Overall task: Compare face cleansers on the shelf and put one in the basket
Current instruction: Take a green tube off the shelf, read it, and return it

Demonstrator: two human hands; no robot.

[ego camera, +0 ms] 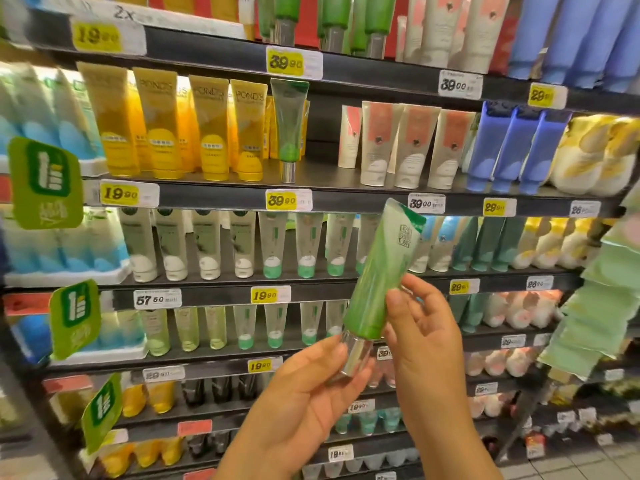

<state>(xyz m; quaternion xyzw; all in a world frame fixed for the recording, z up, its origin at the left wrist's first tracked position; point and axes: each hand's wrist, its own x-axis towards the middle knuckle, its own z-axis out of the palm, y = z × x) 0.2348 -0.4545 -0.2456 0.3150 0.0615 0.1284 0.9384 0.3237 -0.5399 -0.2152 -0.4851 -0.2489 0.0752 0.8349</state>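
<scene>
Head view, close before shelves point(221, 197)

Held up before the shelves point(221, 197): a tube point(377, 271), cap down, between left hand point(304, 386) below and right hand point(422, 327) beside.

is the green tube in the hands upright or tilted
Tilted: the green tube leans right, silver cap lowest, held by the left hand and right hand.

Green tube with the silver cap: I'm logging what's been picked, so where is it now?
In the head view, lower centre-right, the green tube is off the shelf, tilted, between the left hand and right hand.
</scene>
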